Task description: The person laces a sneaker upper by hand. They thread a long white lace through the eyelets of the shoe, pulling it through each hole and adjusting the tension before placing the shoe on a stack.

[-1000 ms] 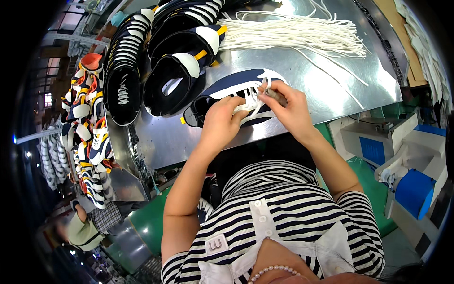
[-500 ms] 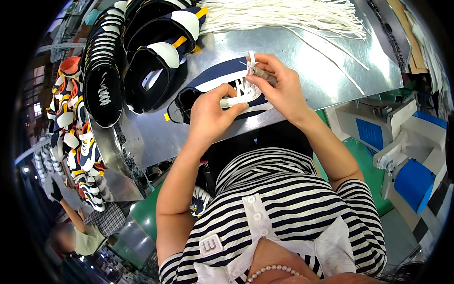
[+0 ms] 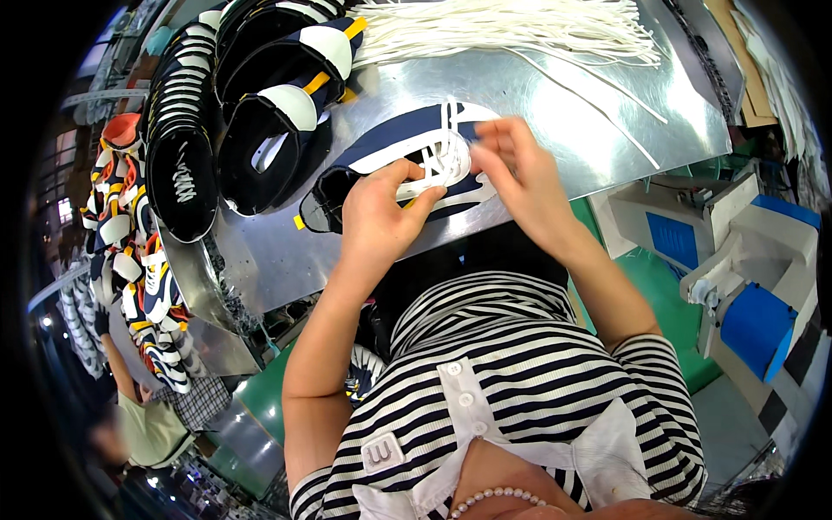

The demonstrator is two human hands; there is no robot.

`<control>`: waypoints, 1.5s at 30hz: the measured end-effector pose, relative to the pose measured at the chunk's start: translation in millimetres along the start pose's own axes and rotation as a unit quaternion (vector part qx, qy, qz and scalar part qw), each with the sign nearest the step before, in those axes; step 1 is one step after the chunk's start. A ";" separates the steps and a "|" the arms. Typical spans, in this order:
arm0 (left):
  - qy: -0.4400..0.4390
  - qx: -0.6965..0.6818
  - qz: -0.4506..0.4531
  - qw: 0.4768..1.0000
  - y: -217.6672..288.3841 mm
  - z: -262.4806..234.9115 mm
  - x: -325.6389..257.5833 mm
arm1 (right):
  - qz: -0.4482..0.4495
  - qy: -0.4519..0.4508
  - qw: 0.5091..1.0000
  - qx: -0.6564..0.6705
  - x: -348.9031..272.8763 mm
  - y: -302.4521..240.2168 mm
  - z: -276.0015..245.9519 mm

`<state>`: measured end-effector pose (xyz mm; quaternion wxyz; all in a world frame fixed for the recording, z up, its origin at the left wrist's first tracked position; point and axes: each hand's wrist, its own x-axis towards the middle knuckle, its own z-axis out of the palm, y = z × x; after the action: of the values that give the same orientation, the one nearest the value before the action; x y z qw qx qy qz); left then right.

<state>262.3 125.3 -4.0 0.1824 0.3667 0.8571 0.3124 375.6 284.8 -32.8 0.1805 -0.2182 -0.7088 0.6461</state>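
Observation:
A navy and white shoe upper (image 3: 386,143) lies on its side on the metal table, its black opening and small yellow tab toward the left. White lace (image 3: 448,159) runs through its eyelets and loops over the front. My left hand (image 3: 386,208) is closed on the edge of the upper beside the lacing, thumb and fingers pinching it. Just right of the lace is my right hand (image 3: 524,178), its fingertips smeared by motion. Whether it holds anything cannot be made out.
Long white laces (image 3: 503,30) lie in a bundle along the far side of the metal table (image 3: 572,130). Nested shoe uppers (image 3: 290,108) stand at the far left. More shoes (image 3: 156,286) are piled beyond the table's left edge, near another person (image 3: 152,425). A grey and blue machine (image 3: 754,321) stands right.
My right hand has drawn slightly right and down from the lacing. The thin tool with a wrapped handle it held is no longer visible. The lace now lies looped; my left hand keeps its grip.

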 end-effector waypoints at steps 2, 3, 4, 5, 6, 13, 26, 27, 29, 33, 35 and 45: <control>0.019 0.025 0.045 0.998 -1.5 1.5 0.0 | -0.002 -0.063 0.998 -0.022 -22.6 -1.2 -5.1; 0.030 0.024 0.062 0.997 -1.9 3.2 0.4 | 0.008 -0.067 0.997 -0.026 -31.5 -2.5 -3.9; 0.034 0.025 0.063 0.997 -1.0 3.7 0.4 | 0.018 -0.072 0.997 -0.029 -36.4 -3.1 -2.8; 0.038 0.025 0.063 0.997 -0.1 3.9 -0.1 | 0.023 -0.080 0.996 -0.042 -35.8 -1.1 -3.1; 0.043 0.025 0.064 0.997 1.2 3.8 -0.4 | 0.027 -0.088 0.994 -0.056 -33.7 0.9 -4.3; 0.061 0.012 0.101 0.993 -1.5 8.8 -5.7 | 0.024 -0.079 0.992 -0.094 -32.9 3.1 1.7; 0.118 0.107 0.188 0.969 -7.5 -0.3 -36.3 | 0.012 0.032 0.963 -0.269 -35.8 -18.3 -74.1; 0.109 0.113 0.208 0.965 -5.3 0.7 -37.7 | -0.061 0.039 0.981 -0.181 -27.4 -26.7 -70.7; 0.104 0.116 0.237 0.959 -0.9 4.8 -38.0 | -0.181 -0.034 0.977 -0.107 -18.9 -45.6 -41.0; 0.110 0.138 0.265 0.948 3.4 3.0 -34.8 | -0.216 -0.191 0.892 -0.348 -9.1 -46.0 7.2; 0.110 0.139 0.265 0.948 0.9 5.1 -35.8 | -0.224 -0.201 0.860 -0.412 -3.1 -37.9 10.0; 0.086 0.129 0.283 0.946 -0.7 12.3 -25.6 | -0.054 -0.233 0.952 -0.190 35.5 -27.8 -0.4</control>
<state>285.6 110.9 -11.4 -0.0371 0.5862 0.7635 0.2685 343.9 302.4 -6.0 0.0002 -0.0537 -0.8515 0.5216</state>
